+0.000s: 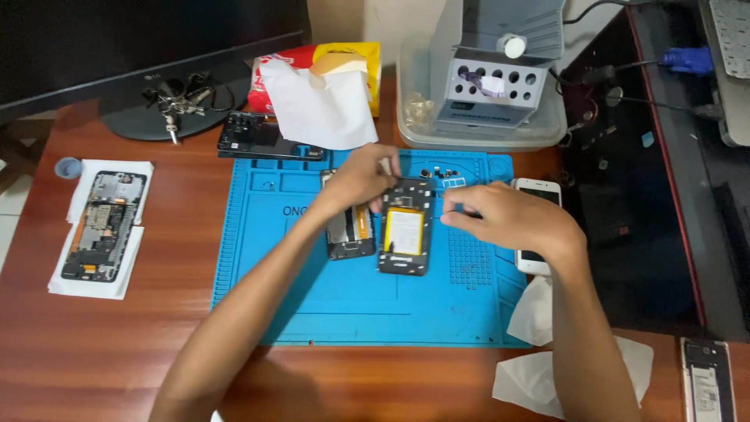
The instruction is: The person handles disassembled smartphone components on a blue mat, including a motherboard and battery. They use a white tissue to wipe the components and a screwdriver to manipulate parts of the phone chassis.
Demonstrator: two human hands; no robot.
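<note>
An opened phone (405,234) with a yellow-white battery lies on the blue repair mat (273,258). My left hand (361,177) rests its fingers on the phone's top edge. My right hand (512,220) hovers at the phone's upper right, fingers pinched on something small that I cannot make out. A second opened phone part (350,234) lies just left of the first, partly under my left wrist.
Another dismantled phone (105,227) lies on white paper at the left. A white phone (537,191) sits at the mat's right edge. A tissue pack (316,86), black phone shell (262,137), monitor stand (168,98), grey device in a plastic tray (492,78), tissues (539,375).
</note>
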